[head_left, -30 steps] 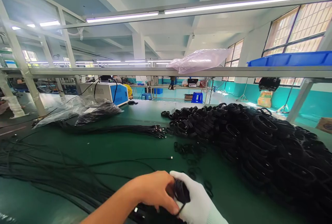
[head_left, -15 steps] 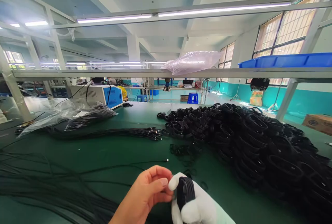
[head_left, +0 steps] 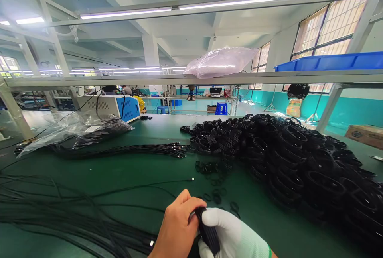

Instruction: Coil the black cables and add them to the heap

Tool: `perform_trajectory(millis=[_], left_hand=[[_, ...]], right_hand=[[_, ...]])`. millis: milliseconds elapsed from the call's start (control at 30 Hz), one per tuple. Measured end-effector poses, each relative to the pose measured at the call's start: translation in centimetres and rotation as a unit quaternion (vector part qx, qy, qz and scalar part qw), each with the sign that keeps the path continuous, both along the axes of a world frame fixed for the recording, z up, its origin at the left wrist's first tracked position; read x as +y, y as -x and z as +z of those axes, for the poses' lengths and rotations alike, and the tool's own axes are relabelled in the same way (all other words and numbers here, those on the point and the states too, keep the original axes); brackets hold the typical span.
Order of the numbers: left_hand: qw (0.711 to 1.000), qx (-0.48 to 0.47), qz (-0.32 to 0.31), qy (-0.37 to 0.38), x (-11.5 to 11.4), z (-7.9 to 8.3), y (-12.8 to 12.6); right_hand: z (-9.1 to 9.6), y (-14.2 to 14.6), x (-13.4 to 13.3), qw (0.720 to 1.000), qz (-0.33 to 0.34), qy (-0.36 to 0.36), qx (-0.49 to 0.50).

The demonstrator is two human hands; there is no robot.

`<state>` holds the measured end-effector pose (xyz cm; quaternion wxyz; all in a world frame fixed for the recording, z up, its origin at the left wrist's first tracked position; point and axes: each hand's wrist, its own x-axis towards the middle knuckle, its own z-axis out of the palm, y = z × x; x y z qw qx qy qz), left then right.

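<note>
A coiled black cable is held low in front of me over the green table. My right hand, in a white glove with a green cuff edge, wraps round the coil from the right. My bare left hand is closed on the coil's upper left end, thumb and forefinger pinching it; part of what lies under those fingers is hidden. Small black rings lie loose on the table just beyond my hands. Loose long black cables spread over the table to the left.
A big heap of coiled black cables covers the right side. Straight bundled cables lie across the middle. Behind are a clear plastic bag and a blue-and-white machine. A shelf rail crosses above.
My left hand has moved right and closed over the end of the coil. The coil has tilted and my right hand has turned, with more of its glove now in view.
</note>
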<state>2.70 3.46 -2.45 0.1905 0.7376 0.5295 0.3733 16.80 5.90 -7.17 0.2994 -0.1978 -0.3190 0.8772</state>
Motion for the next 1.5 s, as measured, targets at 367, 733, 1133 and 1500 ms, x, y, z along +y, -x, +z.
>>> perform_trajectory(millis=[367,733,1133,1500], left_hand=[[0.994,-0.104,0.013,-0.015,0.1,-0.1,0.7],[0.989,-0.028,-0.040,0.138,1.2,1.3,3.5],[0.991,0.126,0.041,-0.030,0.2,-0.6,1.0],[0.991,-0.019,0.078,-0.108,0.3,-2.4,1.3]], right_hand=[[-1.1,0.6,0.0,0.989,0.030,-0.089,0.114],[2.1,0.5,-0.5,0.966,-0.112,-0.197,-0.125],[2.3,-0.1,-0.6,0.990,0.041,-0.131,0.034],[1.2,0.9,-0.7,0.991,-0.031,-0.127,-0.041]])
